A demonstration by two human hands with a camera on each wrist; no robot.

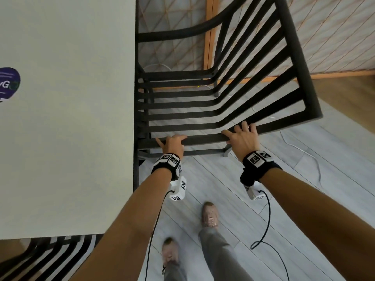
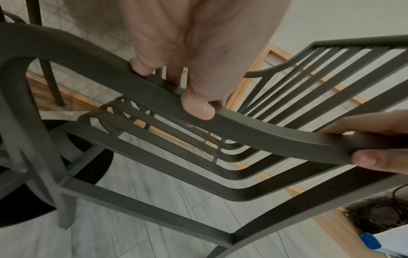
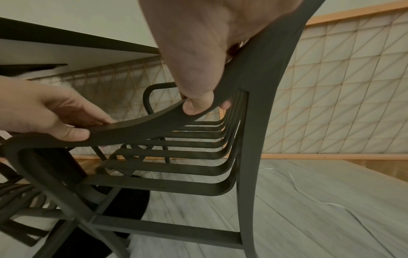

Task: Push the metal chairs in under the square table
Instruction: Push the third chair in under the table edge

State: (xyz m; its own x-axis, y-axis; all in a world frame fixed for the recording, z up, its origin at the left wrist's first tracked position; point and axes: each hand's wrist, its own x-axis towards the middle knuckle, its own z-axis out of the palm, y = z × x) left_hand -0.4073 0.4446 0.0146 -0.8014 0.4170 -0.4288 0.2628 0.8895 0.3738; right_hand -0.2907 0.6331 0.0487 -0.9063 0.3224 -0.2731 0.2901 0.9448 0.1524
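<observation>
both hands, left hand (image 1: 172,144) and right hand (image 1: 242,138), clamped on near armrest of dark slatted metal chair (image 1: 203,104), its seat front just under white square table (image 1: 71,118). risk: one-sided push skews it; armrest may strike table edge.

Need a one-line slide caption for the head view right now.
Both hands, left and right, grip the near armrest of a dark metal chair beside the white square table.

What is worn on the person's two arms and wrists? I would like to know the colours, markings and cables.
Both forearms are bare, with no sleeves. Each wrist carries a black band topped with white blocks printed with black square markers. Below each wrist hangs a small white box, also with such markers: left box, right box. A thin black cable runs from each box toward the body.
</observation>
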